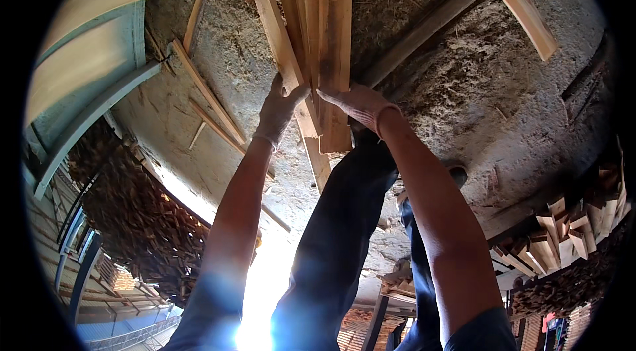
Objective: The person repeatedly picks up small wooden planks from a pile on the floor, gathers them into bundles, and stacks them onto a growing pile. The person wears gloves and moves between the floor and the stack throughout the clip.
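Observation:
Several long wooden boards run away from me at the top middle. Wearing a pale knit glove, my left hand [279, 111] closes on the edge of a narrow wooden board [275, 23], thumb on top and fingers at its far-left side. My right hand [363, 106], gloved too, grips a wider wooden board [335, 39] from its right side, its thumb lying across the top face. The fingers under this board are hidden. Both boards' near ends lie just past my hands, above my leg. More narrow boards [306, 6] show between them.
Thin wood strips [209, 92] lie on the dusty, sawdust-strewn floor [490, 119] to the left. A dark beam [437, 29] crosses at the right, near a curved-looking board [513, 3]. Pale green machinery [86, 106] stands left; piles of wood pieces [132, 218] and cut boards [563, 235] flank me.

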The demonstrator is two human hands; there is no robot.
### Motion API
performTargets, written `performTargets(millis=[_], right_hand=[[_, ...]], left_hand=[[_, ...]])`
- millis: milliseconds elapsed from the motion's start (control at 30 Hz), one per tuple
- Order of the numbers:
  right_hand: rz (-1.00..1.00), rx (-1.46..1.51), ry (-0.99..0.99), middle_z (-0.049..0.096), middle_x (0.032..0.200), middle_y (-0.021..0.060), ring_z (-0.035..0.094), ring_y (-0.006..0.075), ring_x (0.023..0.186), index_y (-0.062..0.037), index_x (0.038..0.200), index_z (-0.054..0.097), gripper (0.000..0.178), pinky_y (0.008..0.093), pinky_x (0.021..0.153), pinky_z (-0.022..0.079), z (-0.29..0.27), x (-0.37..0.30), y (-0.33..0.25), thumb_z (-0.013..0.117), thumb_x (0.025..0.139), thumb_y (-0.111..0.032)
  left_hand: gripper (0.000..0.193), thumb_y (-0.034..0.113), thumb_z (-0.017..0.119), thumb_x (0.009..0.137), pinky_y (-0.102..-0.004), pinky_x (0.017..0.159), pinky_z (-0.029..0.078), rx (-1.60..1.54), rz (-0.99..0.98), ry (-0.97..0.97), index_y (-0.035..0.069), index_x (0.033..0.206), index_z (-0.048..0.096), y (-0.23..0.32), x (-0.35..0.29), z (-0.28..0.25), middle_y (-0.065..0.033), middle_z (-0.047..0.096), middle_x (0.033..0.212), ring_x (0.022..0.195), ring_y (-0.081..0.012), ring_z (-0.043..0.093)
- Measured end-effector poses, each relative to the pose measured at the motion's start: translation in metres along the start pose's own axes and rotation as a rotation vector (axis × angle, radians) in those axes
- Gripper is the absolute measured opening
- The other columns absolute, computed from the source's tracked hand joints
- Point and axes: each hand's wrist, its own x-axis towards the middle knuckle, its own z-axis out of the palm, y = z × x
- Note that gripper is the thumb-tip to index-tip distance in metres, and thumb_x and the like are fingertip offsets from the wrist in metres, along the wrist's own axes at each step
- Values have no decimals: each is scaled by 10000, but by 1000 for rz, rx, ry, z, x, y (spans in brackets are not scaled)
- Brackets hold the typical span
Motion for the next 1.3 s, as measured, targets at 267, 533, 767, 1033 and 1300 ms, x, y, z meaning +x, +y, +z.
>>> performTargets(millis=[267, 533, 767, 1033, 1300], right_hand=[[-329, -365, -51, 561, 1437, 265, 581, 371, 1304, -6, 1488, 502, 816, 434, 1096, 475, 2, -2, 24, 556, 979, -641], [-603, 238, 211, 686, 1305, 101, 689, 341, 1098, -123, 1397, 589, 442, 394, 1025, 530, 70, -130, 0, 509, 973, -28], [-279, 1088, 40, 705, 1135, 116, 692, 163, 972, 56, 1273, 606, 491, 303, 859, 575, 83, -321, 17, 647, 1008, -355], [-171, 1261, 176, 701, 1155, 134, 720, 198, 983, 64, 1329, 544, 671, 339, 854, 602, 101, -466, 109, 665, 974, -492], [-357, 1488, 376, 737, 1082, 160, 751, 234, 870, 65, 1261, 619, 628, 347, 795, 621, 87, -374, 194, 750, 904, -435]], left_hand=[[579, 361, 786, 923, -317, 1076, 459, -658, -220, -253, 21, 1347, 588, 8, -28, -20, -83, 649, 1283, 1209, -161, 597], [497, 285, 646, 1024, -369, 958, 586, -559, -165, -138, -15, 1398, 516, 140, -150, -10, -143, 657, 1254, 1072, -229, 683], [562, 354, 642, 1013, -366, 995, 573, -602, -512, -532, -24, 1407, 509, 178, -278, 9, -157, 661, 1273, 1129, -239, 682], [645, 382, 582, 1031, -383, 1042, 536, -355, -558, -668, -38, 1485, 400, 249, -418, 102, -198, 588, 1367, 1214, -264, 635], [440, 278, 640, 1018, -384, 964, 587, -223, -682, -794, 28, 1371, 558, 148, -315, 162, -126, 664, 1270, 1154, -258, 670]])
